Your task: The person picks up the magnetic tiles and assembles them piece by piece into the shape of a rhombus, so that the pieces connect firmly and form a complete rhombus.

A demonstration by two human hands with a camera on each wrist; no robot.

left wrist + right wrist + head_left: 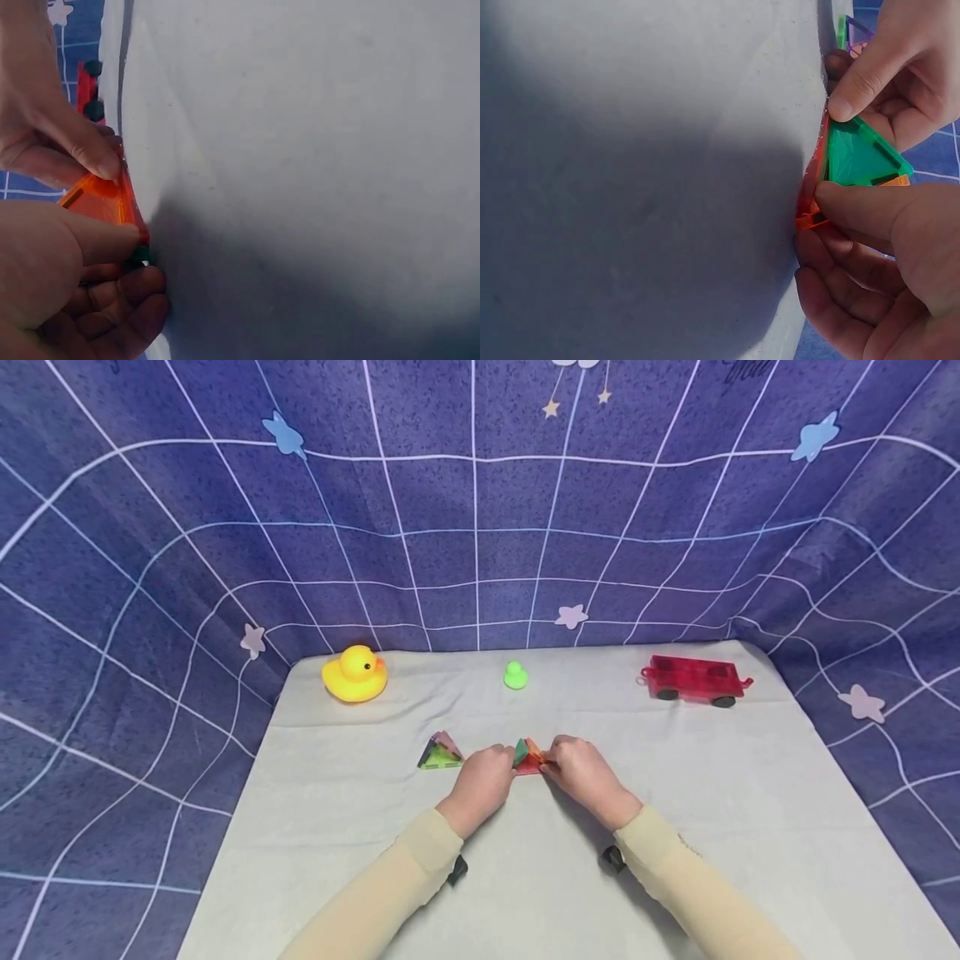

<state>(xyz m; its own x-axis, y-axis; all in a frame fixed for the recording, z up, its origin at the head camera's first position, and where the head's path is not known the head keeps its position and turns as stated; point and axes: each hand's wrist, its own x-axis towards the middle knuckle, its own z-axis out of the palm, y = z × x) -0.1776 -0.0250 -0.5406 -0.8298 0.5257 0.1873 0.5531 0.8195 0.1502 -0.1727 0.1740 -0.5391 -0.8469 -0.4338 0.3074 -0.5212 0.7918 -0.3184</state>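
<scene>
A small structure of translucent triangular magnetic tiles sits mid-table between the hands: a red tile (529, 768) at the bottom, with a green tile (859, 154) and an orange tile (105, 201) leaning up from it. My left hand (486, 779) pinches the corner on the green side. At the opposite corner, my right hand (587, 774) pinches the red and orange tiles between thumb and fingers. The hands partly cover the tiles' edges. Just left of the left hand stands a second tile pyramid (441, 758) with lime green, pink and dark purple faces.
Along the table's back edge are a yellow rubber duck (356, 675), a small green duck (515, 676) and a red wheeled toy wagon (695, 680). A whitish cloth (555, 902) covers the table, and a blue patterned curtain (480, 493) surrounds its back and sides.
</scene>
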